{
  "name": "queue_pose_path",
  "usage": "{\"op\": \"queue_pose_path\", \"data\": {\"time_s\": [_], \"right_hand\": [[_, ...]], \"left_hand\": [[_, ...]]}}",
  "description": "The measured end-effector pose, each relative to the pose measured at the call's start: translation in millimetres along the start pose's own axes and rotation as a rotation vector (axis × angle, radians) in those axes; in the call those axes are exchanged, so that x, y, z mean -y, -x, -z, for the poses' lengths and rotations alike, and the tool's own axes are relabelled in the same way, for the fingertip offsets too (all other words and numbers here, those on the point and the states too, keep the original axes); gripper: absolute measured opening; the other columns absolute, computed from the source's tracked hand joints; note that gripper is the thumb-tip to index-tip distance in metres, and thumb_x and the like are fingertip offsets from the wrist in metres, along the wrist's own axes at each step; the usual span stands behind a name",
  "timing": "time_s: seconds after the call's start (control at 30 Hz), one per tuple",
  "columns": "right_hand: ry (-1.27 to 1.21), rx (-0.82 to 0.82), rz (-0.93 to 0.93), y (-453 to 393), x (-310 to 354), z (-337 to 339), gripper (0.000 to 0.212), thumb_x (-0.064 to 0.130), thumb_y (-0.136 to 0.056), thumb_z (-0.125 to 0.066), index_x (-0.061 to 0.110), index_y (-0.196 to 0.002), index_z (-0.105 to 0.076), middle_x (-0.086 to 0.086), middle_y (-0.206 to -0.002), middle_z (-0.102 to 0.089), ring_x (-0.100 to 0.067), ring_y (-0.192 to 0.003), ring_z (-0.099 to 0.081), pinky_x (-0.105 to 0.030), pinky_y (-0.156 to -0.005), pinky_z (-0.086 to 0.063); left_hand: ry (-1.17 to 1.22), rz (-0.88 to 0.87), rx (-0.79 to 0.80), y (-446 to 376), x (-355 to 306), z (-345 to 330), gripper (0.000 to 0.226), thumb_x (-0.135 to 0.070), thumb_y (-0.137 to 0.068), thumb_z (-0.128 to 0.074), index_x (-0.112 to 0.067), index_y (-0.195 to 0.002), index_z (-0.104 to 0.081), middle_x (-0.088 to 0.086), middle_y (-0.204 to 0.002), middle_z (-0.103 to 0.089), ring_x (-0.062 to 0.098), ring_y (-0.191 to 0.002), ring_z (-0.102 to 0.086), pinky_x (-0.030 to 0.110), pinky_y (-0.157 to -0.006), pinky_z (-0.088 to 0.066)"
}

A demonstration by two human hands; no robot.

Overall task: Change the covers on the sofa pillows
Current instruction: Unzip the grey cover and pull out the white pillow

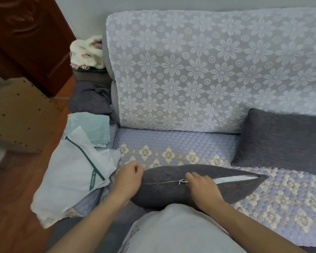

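Starting at the far left: brown wooden door [28, 42], studded tan board [20, 114], wooden floor [16, 189]. Next along, on the sofa's left end, white cover with green piping [75, 172] lying loose beside a folded mint-green cloth [93, 128], probably replacements. Then left hand [130, 177], fingers curled, gripping the near-left corner of the grey pillow [171, 189], steadying it on the quilted sofa seat [263, 207] against the lap. Centre, zip slider [181, 181] roughly midway along the seam, pale lining showing in the gap to its right. Right hand [202, 187] resting on the pillow with fingertips at the slider, apparently pinching it; grip not fully visible. Judged step: unzipping the old grey cover, about half open. Next move likely calls for running the slider fully left while holding the corner taut, then drawing the inner pillow out. Further right, second grey pillow [285, 141] propped against the lace-draped backrest [208, 70], untouched.
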State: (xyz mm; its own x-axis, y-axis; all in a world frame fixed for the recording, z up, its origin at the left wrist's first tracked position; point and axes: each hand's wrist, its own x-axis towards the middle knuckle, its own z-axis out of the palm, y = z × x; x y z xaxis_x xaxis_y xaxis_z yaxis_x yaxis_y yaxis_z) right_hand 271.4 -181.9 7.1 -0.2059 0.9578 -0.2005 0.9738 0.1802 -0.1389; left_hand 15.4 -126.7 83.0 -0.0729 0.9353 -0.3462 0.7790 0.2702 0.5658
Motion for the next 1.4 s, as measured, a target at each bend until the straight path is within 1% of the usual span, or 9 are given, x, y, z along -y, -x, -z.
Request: {"op": "queue_pose_path", "data": {"time_s": [0.17, 0.3, 0.43, 0.6, 0.83, 0.97, 1.07, 1.17, 1.4], "right_hand": [[-0.274, 0.109, -0.129, 12.0, 13.5, -5.2, 0.028, 0.033, -0.094, -0.063, 0.022, -0.083, -0.040, 0.003, -0.081, -0.058, -0.022, -0.073, -0.055, -0.034, -0.062, -0.036], [-0.528, 0.341, -0.321, 8.2, 20.2, -6.7, 0.008, 0.029, -0.089, -0.065, 0.024, -0.086, -0.059, 0.001, -0.090, -0.067, -0.019, -0.090, -0.061, -0.031, -0.071, -0.043], [-0.881, 0.556, -0.206, -0.5, 27.6, -5.2, 0.023, 0.003, -0.082, -0.057, 0.022, -0.092, -0.064, 0.011, -0.067, -0.054, -0.003, -0.064, -0.049, -0.023, -0.062, -0.039], [-1.120, 0.649, -0.296, -7.0, 25.1, -8.5, 0.032, 0.000, -0.069, -0.061, 0.020, -0.094, -0.056, 0.003, -0.073, -0.050, -0.016, -0.072, -0.045, -0.032, -0.065, -0.035], [-1.340, 0.707, -0.292, -8.1, 33.7, -17.8, 0.035, -0.009, -0.072, -0.057, 0.018, -0.094, -0.061, -0.007, -0.080, -0.049, -0.019, -0.073, -0.043, -0.030, -0.059, -0.033], [-1.533, 0.707, -0.463, -6.5, 35.1, -24.7, 0.021, 0.000, -0.084, -0.060, 0.007, -0.100, -0.071, -0.012, -0.093, -0.064, -0.021, -0.084, -0.055, -0.025, -0.069, -0.042], [-1.561, 0.661, -0.529, -9.2, 44.5, -29.6, 0.018, 0.012, -0.095, -0.062, 0.001, -0.085, -0.072, -0.009, -0.078, -0.067, -0.013, -0.069, -0.057, -0.023, -0.069, -0.046], [-1.481, 0.644, -0.612, -13.2, 58.4, -32.9, 0.038, 0.020, -0.096, -0.065, 0.018, -0.058, -0.056, 0.001, -0.058, -0.045, -0.009, -0.051, -0.037, -0.022, -0.053, -0.032], [-1.176, 0.486, -0.704, -22.1, 77.6, -35.4, 0.051, 0.008, -0.093, -0.060, 0.018, -0.045, -0.048, -0.001, -0.054, -0.052, -0.018, -0.057, -0.049, -0.032, -0.062, -0.041]], "left_hand": [[0.031, -0.074, 0.416, 9.8, -17.8, -34.4, 0.013, -0.024, -0.095, -0.060, -0.028, -0.083, -0.064, -0.013, -0.084, -0.068, 0.005, -0.082, -0.063, 0.028, -0.077, -0.051], [-0.029, 0.089, 0.640, 26.8, -13.0, -91.6, 0.014, -0.016, -0.088, -0.055, -0.025, -0.077, -0.057, -0.004, -0.087, -0.065, 0.015, -0.084, -0.058, 0.032, -0.078, -0.048], [0.041, 0.224, 0.524, 21.4, 9.6, -104.4, 0.021, -0.014, -0.089, -0.055, -0.023, -0.070, -0.059, 0.001, -0.082, -0.068, 0.019, -0.080, -0.060, 0.033, -0.079, -0.049], [0.442, 0.468, 0.428, 27.0, 9.6, -112.3, 0.015, -0.012, -0.097, -0.056, -0.014, -0.084, -0.062, 0.008, -0.089, -0.072, 0.019, -0.078, -0.064, 0.032, -0.070, -0.051], [0.427, 0.420, 0.347, 23.0, 19.6, -119.3, 0.023, -0.021, -0.096, -0.067, -0.009, -0.078, -0.061, 0.010, -0.077, -0.071, 0.015, -0.062, -0.065, 0.024, -0.054, -0.049], [0.323, 0.303, 0.435, 23.7, 25.3, -109.9, 0.022, -0.020, -0.096, -0.066, -0.003, -0.082, -0.067, 0.010, -0.080, -0.074, 0.015, -0.066, -0.066, 0.025, -0.062, -0.054], [0.064, 0.151, 0.428, 28.1, 28.4, -101.9, 0.025, -0.030, -0.097, -0.062, -0.019, -0.074, -0.064, -0.002, -0.074, -0.071, 0.015, -0.072, -0.065, 0.033, -0.070, -0.052], [-0.111, 0.093, 0.415, 32.0, 26.8, -97.4, 0.024, -0.031, -0.100, -0.052, -0.021, -0.079, -0.059, -0.004, -0.076, -0.064, 0.019, -0.078, -0.061, 0.037, -0.069, -0.047], [-0.279, 0.113, 0.359, 29.0, 18.1, -87.7, 0.023, -0.023, -0.096, -0.046, -0.020, -0.073, -0.049, -0.002, -0.076, -0.058, 0.022, -0.074, -0.057, 0.037, -0.062, -0.044]]}}
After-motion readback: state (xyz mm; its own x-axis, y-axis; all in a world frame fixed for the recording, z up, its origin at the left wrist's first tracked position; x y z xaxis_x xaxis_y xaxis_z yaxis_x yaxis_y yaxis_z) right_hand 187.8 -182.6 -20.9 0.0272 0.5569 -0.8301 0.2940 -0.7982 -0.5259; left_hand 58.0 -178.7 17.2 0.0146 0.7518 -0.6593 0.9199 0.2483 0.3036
